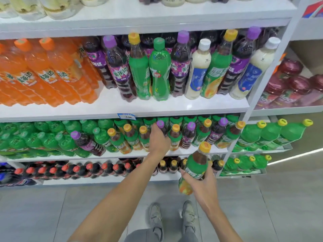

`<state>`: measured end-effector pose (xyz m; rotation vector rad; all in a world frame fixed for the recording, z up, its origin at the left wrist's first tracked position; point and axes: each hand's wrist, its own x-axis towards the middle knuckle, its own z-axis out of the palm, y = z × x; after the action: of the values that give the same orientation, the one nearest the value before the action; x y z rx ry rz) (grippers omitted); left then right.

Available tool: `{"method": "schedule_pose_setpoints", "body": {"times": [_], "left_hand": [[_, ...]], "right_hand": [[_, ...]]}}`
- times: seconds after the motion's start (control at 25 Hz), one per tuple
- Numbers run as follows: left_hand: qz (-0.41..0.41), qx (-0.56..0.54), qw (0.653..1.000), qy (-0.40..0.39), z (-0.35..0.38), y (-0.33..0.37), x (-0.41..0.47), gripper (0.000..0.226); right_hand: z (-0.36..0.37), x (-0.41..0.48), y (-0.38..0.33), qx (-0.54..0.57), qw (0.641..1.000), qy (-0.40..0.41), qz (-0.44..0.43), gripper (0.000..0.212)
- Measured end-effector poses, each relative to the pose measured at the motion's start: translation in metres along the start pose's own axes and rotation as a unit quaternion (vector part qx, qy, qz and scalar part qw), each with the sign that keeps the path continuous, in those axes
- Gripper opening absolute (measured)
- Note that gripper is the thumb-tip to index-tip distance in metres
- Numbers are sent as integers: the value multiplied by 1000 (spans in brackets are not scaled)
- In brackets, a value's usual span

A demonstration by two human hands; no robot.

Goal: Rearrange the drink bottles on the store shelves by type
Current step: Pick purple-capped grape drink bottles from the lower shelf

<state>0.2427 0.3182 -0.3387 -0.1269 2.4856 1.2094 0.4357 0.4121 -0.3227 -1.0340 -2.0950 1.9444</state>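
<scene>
Yellow-capped bottle (pixel 197 163) sat near us in our right hand (pixel 203 185), curled round its label; our left hand (pixel 158 138) gripped a purple-capped bottle (pixel 161 125) on the far shelf (pixel 122 154). We judged both heavy, slick; best held mid-body.

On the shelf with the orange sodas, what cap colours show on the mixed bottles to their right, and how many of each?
Purple caps: 3
Yellow caps: 2
White caps: 2
Green cap: 1
Total: 8
</scene>
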Motion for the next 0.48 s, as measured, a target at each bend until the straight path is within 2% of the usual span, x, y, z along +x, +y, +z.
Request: {"method": "schedule_pose_setpoints", "body": {"times": [0.2,0.48], "left_hand": [[-27,8,999,32,16,-4,12,71],[-18,-42,995,91,27,-10,14,56]], "right_hand": [[-6,20,-6,-27,999,-36,1,46],[-3,38,-27,-47,996,-70,-16,49]]}}
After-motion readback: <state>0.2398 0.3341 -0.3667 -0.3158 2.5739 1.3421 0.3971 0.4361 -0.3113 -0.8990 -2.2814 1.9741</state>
